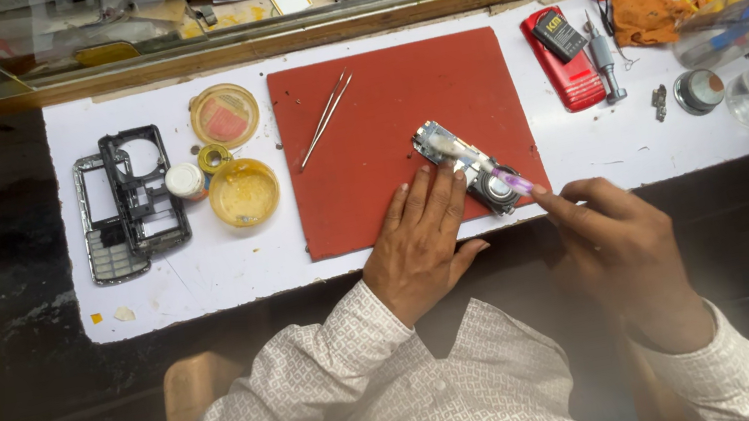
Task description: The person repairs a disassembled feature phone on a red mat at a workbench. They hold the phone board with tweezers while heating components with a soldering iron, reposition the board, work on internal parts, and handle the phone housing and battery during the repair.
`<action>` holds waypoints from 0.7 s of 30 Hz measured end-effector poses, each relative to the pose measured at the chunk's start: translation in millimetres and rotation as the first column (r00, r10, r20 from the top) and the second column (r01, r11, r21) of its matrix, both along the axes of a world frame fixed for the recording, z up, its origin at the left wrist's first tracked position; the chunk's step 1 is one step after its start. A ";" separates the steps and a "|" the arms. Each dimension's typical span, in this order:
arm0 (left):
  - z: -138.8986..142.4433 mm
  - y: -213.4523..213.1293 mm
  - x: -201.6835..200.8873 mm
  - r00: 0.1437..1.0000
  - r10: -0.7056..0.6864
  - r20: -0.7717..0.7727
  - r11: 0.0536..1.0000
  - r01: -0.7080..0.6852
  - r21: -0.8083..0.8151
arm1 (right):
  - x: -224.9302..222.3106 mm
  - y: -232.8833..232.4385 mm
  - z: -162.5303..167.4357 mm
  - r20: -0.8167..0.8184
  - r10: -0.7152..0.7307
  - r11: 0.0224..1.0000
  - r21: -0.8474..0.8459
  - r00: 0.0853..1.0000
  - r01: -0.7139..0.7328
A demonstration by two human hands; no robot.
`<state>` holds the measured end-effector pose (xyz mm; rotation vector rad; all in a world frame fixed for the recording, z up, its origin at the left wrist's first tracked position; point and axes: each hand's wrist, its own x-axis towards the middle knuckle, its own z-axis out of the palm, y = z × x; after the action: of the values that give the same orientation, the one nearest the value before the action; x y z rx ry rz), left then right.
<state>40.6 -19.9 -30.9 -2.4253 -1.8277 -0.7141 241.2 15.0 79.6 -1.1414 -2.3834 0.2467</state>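
tweezers (325, 118) on red mat (368, 171) | left hand (420, 238) steadies circuit board (467, 168) | right hand (618, 241) brushes

The person wears a long-sleeved, cream-white shirt (447, 401) printed all over with a small square geometric pattern. Both sleeves end in cuffs at the wrists, and pale buttons run down the front.

Shiny tweezers (326, 117) lie on the red mat (391, 187). Two yellow tubs (242, 193) (round ones) sit near black phone frames (143, 190). A red phone (564, 59) lies far right.
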 end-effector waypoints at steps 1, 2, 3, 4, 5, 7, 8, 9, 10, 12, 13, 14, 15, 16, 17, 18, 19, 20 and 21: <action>-0.5 0.8 -0.1 1.000 0.006 -0.002 1.000 -0.006 0.013 | -1.0 1.6 -2.3 0.012 0.013 1.000 -0.006 1.000 -0.013; -1.0 1.4 0.5 1.000 0.011 -0.003 1.000 -0.011 0.023 | -3.7 4.8 -6.3 0.013 0.030 1.000 0.002 0.999 -0.030; -1.5 1.3 1.3 1.000 0.015 -0.003 0.999 -0.015 0.030 | -7.8 8.7 -11.1 0.014 0.046 0.999 0.007 0.999 -0.047; -2.1 1.7 1.1 1.000 0.015 -0.002 0.999 -0.015 0.034 | -11.0 12.5 -14.8 0.016 0.063 0.998 0.012 0.998 -0.063; -2.7 1.5 0.3 1.000 0.014 0.000 0.999 -0.014 0.036 | -13.5 15.6 -17.4 -0.012 0.087 0.996 -0.003 0.996 -0.087; -3.0 0.2 1.4 1.000 0.009 0.005 0.999 -0.009 0.033 | -16.2 19.5 -18.2 -0.068 0.131 0.991 -0.029 0.989 -0.133; -3.0 0.3 1.4 1.000 0.009 0.005 0.999 -0.010 0.033 | -14.6 19.2 -15.5 -0.056 0.107 0.993 -0.040 0.993 -0.109; -2.9 0.5 0.4 1.000 0.012 0.005 0.999 -0.012 0.033 | -12.2 17.8 -11.8 -0.044 0.086 0.995 -0.051 0.995 -0.088; -2.7 0.9 -0.3 1.000 0.006 0.009 1.000 -0.006 0.024 | -9.5 16.1 -8.0 -0.031 0.066 0.996 -0.065 0.997 -0.068; -2.3 0.9 -1.0 1.000 -0.008 0.024 1.000 0.008 0.002 | -2.9 9.4 -1.3 -0.009 0.012 0.997 -0.078 1.000 -0.013; -2.1 1.0 -0.9 1.000 -0.004 0.024 1.000 0.004 -0.001 | -2.0 7.3 -0.6 0.003 -0.017 0.996 -0.082 1.000 0.017; -1.7 1.5 0.0 1.000 -0.002 0.025 1.000 0.002 -0.005 | -3.3 7.2 -2.4 -0.002 0.004 0.998 -0.064 1.000 -0.005; -1.4 1.8 0.5 1.000 0.000 0.025 1.000 0.000 -0.009 | -6.2 8.0 -5.7 -0.007 0.024 0.999 -0.045 1.000 -0.025; -1.1 1.9 0.5 1.000 0.004 0.021 1.000 -0.004 0.005 | -9.5 9.1 -9.5 -0.012 0.042 0.999 -0.027 0.999 -0.042; -1.0 1.5 0.2 1.000 0.005 0.018 1.000 -0.005 0.017 | -12.6 12.1 -13.0 -0.028 0.065 0.997 -0.030 0.997 -0.066; -0.6 1.0 0.4 1.000 0.006 0.016 1.000 -0.006 0.030 | -16.4 16.7 -16.3 -0.044 0.087 0.995 -0.034 0.995 -0.089; -0.4 0.1 0.9 1.000 0.002 0.019 1.000 -0.003 0.025 | -19.0 19.1 -18.2 -0.061 0.112 0.993 -0.038 0.992 -0.114; -0.2 -0.6 0.6 1.000 0.002 0.020 1.000 -0.003 0.022 | -19.4 19.9 -18.1 -0.062 0.107 0.994 -0.029 0.992 -0.109; 0.0 -0.5 -0.5 1.000 0.005 0.019 1.000 -0.005 0.022 | -19.5 20.3 -16.8 -0.065 0.104 0.994 -0.019 0.992 -0.106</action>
<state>40.1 -20.5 -30.9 -2.4077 -1.8215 -0.7554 221.7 35.3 62.8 -1.0037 -2.3927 0.3404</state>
